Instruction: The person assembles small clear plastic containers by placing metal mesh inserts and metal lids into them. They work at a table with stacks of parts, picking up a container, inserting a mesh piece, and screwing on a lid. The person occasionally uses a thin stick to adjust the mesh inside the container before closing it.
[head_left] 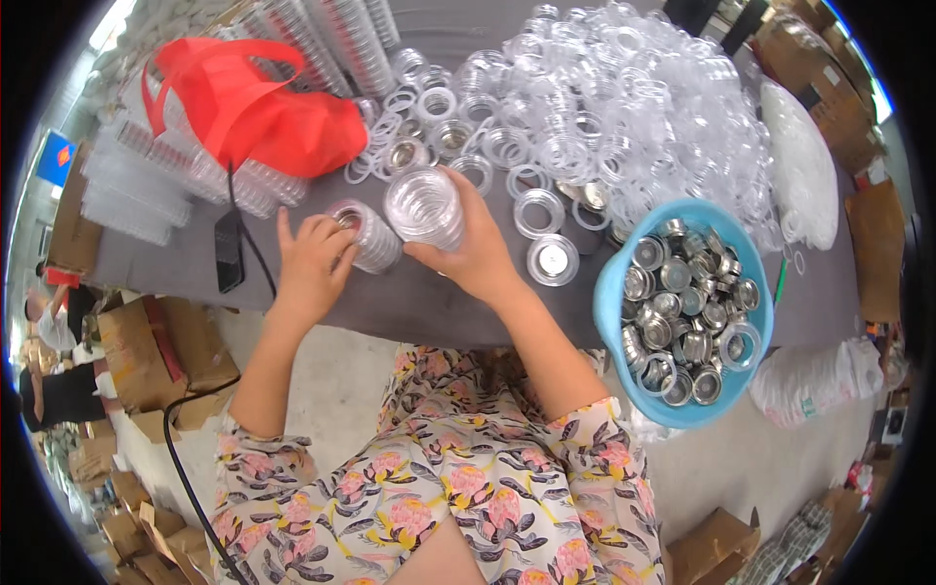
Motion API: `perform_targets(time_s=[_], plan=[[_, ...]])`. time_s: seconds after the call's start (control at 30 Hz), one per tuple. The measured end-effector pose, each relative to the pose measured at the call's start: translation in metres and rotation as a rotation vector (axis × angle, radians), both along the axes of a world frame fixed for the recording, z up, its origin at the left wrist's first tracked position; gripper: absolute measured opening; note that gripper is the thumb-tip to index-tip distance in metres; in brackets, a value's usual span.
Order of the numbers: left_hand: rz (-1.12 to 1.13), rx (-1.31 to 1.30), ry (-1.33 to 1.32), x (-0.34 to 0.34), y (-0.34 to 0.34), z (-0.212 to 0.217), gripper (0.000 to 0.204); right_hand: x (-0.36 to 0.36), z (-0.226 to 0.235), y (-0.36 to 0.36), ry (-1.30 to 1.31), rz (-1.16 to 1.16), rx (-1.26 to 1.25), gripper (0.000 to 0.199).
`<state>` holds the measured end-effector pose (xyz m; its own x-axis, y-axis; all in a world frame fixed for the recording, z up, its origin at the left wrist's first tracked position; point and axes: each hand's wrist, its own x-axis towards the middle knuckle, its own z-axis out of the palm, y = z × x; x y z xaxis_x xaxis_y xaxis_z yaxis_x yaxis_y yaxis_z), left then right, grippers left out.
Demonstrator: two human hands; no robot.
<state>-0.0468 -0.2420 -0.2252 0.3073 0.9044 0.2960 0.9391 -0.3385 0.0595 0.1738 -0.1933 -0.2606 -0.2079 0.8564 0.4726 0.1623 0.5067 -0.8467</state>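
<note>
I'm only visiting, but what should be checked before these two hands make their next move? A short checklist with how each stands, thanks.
1. Right hand has hold of a clear plastic stack: ok.
2. Left hand has a firm grip on the second stack: cannot tell; its fingers are at one end.
3. Red bag clear of both hands: ok.
4. Black cable well away from the left wrist: not ok; it runs close by.
5. Blue basin properly supported: cannot tell; its underside is hidden.
</note>
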Motion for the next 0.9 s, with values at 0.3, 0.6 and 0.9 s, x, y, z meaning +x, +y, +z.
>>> perform_targets(time_s=[0.3, 0.6, 0.9], plan=[[-0.511, 0.071, -0.508, 0.072, -0.028, 0.019, 0.023, 0.124, 0.061, -0.098, -0.349, -0.268, 0.039, 0.032], [-0.847, -0.302, 0.138, 0.304, 0.034, -0.007, 0.022, 0.234, 0.008, -0.105, -0.953, -0.305, -0.374, 0.052], [-0.801, -0.554, 0.500, 0.331, 0.040, -0.006, 0.015, 0.235, -0.003, -0.099, -0.781, -0.320, -0.445, 0.040]])
